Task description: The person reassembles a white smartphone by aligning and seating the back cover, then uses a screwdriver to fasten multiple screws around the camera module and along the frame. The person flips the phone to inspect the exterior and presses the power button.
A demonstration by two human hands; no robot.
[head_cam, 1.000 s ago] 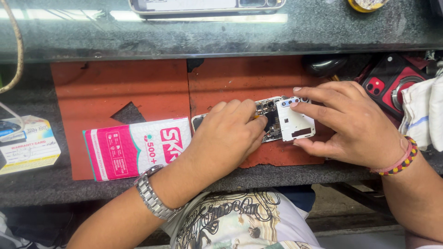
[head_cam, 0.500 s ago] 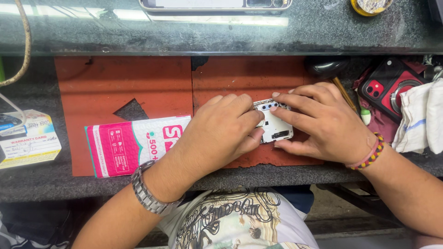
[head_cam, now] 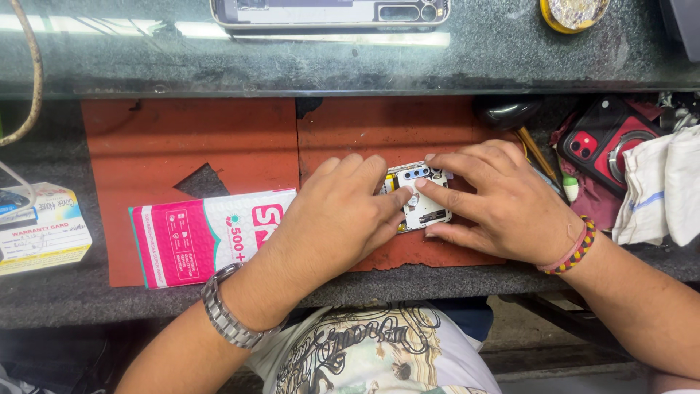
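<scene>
An opened phone (head_cam: 417, 198) with its white inner frame and camera modules showing lies on a red mat (head_cam: 240, 138). My left hand (head_cam: 332, 219) covers the phone's left part, fingers pressed on it. My right hand (head_cam: 499, 203) rests on its right side, with the index finger on the white frame and the thumb under the lower edge. Both hands hold the phone flat against the mat. Most of the phone body is hidden under my hands.
A pink and white packet (head_cam: 208, 237) lies left of my left hand. A printed card (head_cam: 40, 230) sits at far left. A red phone back (head_cam: 605, 142), a white cloth (head_cam: 660, 190) and a tool handle (head_cam: 536, 153) are at right. Another phone frame (head_cam: 328, 11) lies on the glass shelf.
Both hands have drawn closer over the phone. The white inner piece, first held out at the right, now sits flat on the phone under my fingers.
</scene>
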